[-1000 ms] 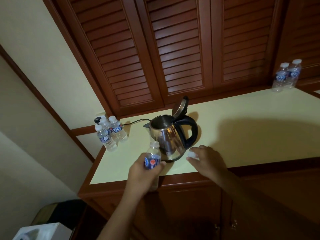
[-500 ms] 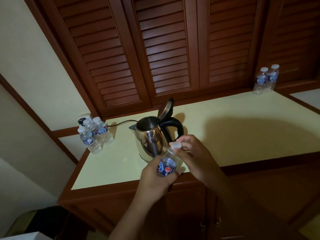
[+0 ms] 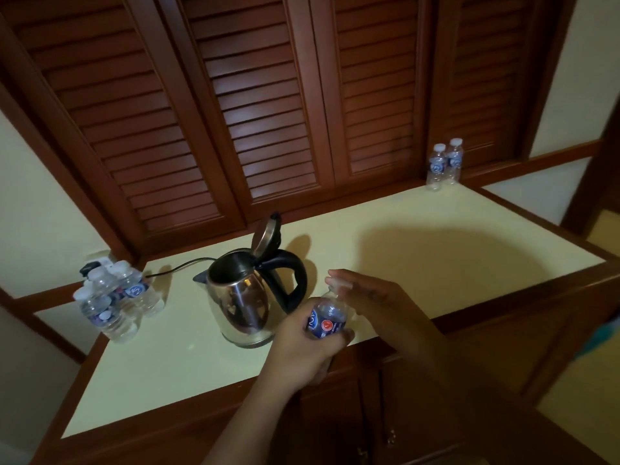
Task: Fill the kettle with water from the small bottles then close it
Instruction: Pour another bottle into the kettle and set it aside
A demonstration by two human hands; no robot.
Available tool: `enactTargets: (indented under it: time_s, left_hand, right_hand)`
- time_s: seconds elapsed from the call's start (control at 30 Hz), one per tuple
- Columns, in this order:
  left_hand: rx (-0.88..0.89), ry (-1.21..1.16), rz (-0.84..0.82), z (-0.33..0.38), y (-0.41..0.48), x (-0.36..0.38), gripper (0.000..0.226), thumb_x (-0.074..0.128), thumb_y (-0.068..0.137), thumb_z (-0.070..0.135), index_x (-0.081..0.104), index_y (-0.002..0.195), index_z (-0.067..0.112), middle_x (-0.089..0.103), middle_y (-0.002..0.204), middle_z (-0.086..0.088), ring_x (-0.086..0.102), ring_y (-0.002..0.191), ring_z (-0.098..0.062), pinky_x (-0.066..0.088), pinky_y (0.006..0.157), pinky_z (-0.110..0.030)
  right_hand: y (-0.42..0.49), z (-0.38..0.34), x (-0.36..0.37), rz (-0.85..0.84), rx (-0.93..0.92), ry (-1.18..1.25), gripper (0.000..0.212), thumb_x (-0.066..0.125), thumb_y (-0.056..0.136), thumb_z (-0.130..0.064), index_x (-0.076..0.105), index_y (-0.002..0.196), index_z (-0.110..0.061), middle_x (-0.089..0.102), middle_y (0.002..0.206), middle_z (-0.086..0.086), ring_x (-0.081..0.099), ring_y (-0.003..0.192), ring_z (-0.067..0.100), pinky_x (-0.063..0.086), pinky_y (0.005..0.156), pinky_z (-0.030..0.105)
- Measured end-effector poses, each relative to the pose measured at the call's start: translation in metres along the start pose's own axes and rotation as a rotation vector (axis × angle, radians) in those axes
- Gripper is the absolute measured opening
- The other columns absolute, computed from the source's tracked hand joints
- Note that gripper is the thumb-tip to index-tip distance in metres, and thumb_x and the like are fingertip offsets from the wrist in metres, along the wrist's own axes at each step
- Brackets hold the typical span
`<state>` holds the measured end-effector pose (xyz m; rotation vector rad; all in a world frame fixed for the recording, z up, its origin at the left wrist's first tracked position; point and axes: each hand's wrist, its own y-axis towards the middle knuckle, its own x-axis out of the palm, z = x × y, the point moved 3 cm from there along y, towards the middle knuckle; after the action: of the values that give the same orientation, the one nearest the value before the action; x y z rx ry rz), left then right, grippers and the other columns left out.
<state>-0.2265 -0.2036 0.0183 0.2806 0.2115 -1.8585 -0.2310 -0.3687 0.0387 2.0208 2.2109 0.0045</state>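
My left hand [image 3: 298,350] is wrapped around a small clear plastic water bottle with a blue label [image 3: 328,318], fingers curled firmly round its body, holding it upright just above the front edge of the counter. My right hand [image 3: 375,302] comes in from the right, with its fingers stretched over the bottle's top. That part is blurred, so I cannot tell whether they are pinching the cap or only resting on it.

Just left of the bottle stands the shiny stainless-steel electric kettle with a black handle [image 3: 236,307]. Its hinged steel lid [image 3: 265,238] is tipped up and back, leaving the mouth open. It sits on the pale yellow countertop with a reddish wooden edge [image 3: 436,263]. A thin black power cord [image 3: 181,265] runs from behind it toward the left wall.

At the counter's left end is a cluster of small capped water bottles [image 3: 114,303]. A pair of the same bottles [image 3: 444,166] stands well apart at the far right corner, against the dark louvred wooden doors [image 3: 261,112].
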Motion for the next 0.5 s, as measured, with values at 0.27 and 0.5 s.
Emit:
enactTargets:
  time_s: [0.27,0.5]
  left_hand:
    - [0.071,0.037,-0.155,0.010,0.056,0.030,0.021,0.085,0.085,0.012,0.069,0.098,0.017,0.068,0.078,0.007,0.065,0.072,-0.005,0.051,0.068,-0.019]
    - [0.088,0.026,-0.187,0.006,0.118,0.059,0.019,0.083,0.079,0.018,0.067,0.088,0.023,0.063,0.073,0.010,0.059,0.069,-0.008,0.049,0.070,-0.028]
  right_hand:
    - [0.011,-0.011,-0.058,0.045,-0.084,-0.267,0.038,0.056,0.095,-0.053,0.065,0.130,-0.041,0.067,0.125,-0.025,0.058,0.119,-0.008,0.046,0.102,0.024]
    - [0.059,-0.025,-0.108,0.106,-0.297,-0.813,0.034,0.059,0.095,-0.047,0.079,0.097,-0.020,0.074,0.089,-0.008,0.058,0.086,0.003,0.038,0.072,0.006]
